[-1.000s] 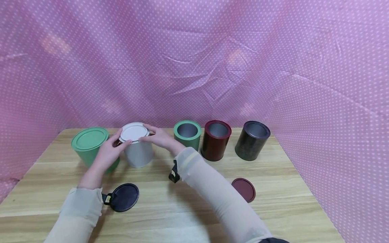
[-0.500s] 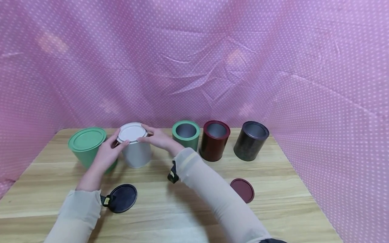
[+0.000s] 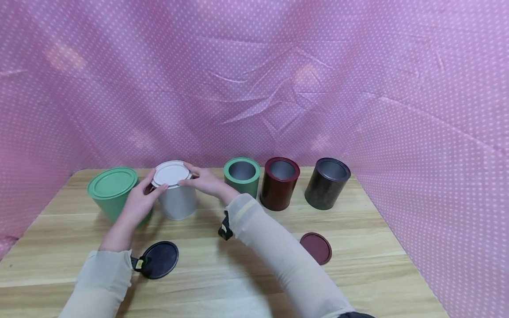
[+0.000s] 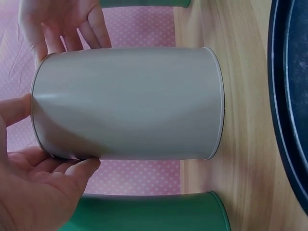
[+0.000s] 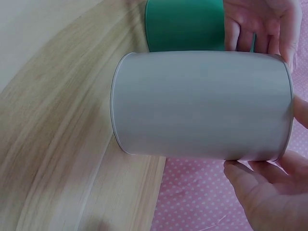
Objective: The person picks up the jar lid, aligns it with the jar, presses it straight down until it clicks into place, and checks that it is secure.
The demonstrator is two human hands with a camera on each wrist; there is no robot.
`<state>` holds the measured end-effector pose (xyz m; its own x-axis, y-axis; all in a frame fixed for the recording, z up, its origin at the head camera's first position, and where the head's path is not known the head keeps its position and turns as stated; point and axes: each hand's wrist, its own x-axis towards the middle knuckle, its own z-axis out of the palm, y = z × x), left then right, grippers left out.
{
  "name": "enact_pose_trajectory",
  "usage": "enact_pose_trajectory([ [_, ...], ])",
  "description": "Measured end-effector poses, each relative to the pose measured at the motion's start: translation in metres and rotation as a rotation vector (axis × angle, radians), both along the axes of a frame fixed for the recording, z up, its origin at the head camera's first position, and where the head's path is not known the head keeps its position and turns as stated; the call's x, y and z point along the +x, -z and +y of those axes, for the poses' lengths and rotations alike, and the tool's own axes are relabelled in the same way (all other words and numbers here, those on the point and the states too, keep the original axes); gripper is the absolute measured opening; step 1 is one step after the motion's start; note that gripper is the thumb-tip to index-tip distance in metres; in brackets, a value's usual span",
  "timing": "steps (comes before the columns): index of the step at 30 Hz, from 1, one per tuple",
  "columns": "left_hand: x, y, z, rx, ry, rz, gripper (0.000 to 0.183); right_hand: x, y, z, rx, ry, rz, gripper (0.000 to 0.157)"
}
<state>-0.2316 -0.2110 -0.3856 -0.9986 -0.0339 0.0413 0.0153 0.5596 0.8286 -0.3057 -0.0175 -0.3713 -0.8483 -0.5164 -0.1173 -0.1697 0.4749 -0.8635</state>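
Observation:
A light grey-white can [image 3: 178, 204] stands upright at the back left of the table, its white lid [image 3: 171, 173] lying on top. My left hand [image 3: 139, 198] holds the can's upper left side. Its thumb is at the front edge of the lid, and the fingers lie along the wall. From the right, my right hand [image 3: 206, 182] grips the same upper end, thumb at the rim. Both wrist views show the plain can wall, [image 4: 127, 103] with fingertips of both hands touching it near the lidded end. In the head view the hands partly cover the lid's edge.
A large lidded green can [image 3: 113, 183] stands close to my left hand. Rightward are three uncovered cans: green [image 3: 251, 189], dark red [image 3: 278, 194] and black [image 3: 327, 190]. A black lid [image 3: 161, 259] and a dark red lid [image 3: 317, 248] lie nearer on the wooden table [image 3: 222, 287].
The head view has shifted slightly, so everything appears a little further left. Both hands keep the same hold at the top of the white can.

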Motion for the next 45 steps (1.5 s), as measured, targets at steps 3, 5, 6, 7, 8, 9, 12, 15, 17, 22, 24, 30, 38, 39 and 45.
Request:
enact_pose_trajectory([
  [3, 0.000, 0.000, 0.000, 0.000, 0.003, -0.001, 0.082, 0.000, 0.001, 0.000, -0.006, 0.003, -0.001, 0.071],
  [5, 0.001, 0.000, 0.000, -0.002, 0.007, -0.006, 0.082, 0.000, 0.002, 0.000, -0.003, 0.001, -0.001, 0.071],
  [6, 0.001, 0.000, 0.000, -0.003, 0.010, -0.009, 0.082, 0.000, 0.002, 0.001, -0.001, -0.003, 0.000, 0.071],
  [7, 0.001, 0.000, 0.000, -0.005, 0.011, -0.011, 0.083, 0.000, 0.003, 0.001, 0.002, -0.006, 0.002, 0.071],
  [8, 0.001, 0.000, 0.000, -0.007, 0.012, -0.015, 0.083, 0.000, 0.003, 0.001, 0.004, -0.008, 0.003, 0.071],
  [9, 0.001, 0.001, 0.000, -0.013, 0.012, -0.014, 0.083, 0.000, 0.003, 0.001, 0.004, -0.010, 0.005, 0.071],
  [12, 0.002, 0.001, 0.001, -0.021, 0.009, -0.017, 0.083, 0.000, 0.004, 0.001, 0.001, -0.012, 0.013, 0.070],
  [15, 0.003, 0.001, 0.001, -0.040, 0.006, -0.019, 0.083, 0.001, 0.004, 0.001, 0.001, -0.014, 0.020, 0.070],
  [17, 0.003, 0.000, 0.001, -0.051, 0.007, -0.021, 0.083, 0.002, 0.004, 0.001, 0.003, -0.013, 0.023, 0.070],
  [22, 0.004, -0.003, 0.003, -0.068, 0.014, -0.032, 0.084, 0.003, 0.004, 0.002, -0.015, 0.000, 0.015, 0.069],
  [24, 0.004, -0.004, 0.004, -0.073, 0.014, -0.039, 0.084, 0.003, 0.003, 0.002, -0.029, 0.011, 0.005, 0.068],
  [30, 0.005, -0.006, 0.005, -0.078, 0.012, -0.053, 0.084, 0.004, 0.002, 0.001, -0.033, 0.032, -0.022, 0.068],
  [38, 0.006, -0.009, 0.006, -0.061, 0.008, -0.069, 0.083, 0.005, 0.000, 0.000, -0.028, 0.045, -0.023, 0.068],
  [39, 0.006, -0.009, 0.007, -0.059, 0.007, -0.069, 0.083, 0.005, 0.000, -0.001, -0.027, 0.048, -0.025, 0.068],
  [45, 0.007, -0.010, 0.006, -0.056, 0.004, -0.074, 0.083, 0.005, -0.001, -0.002, -0.027, 0.050, -0.035, 0.067],
])
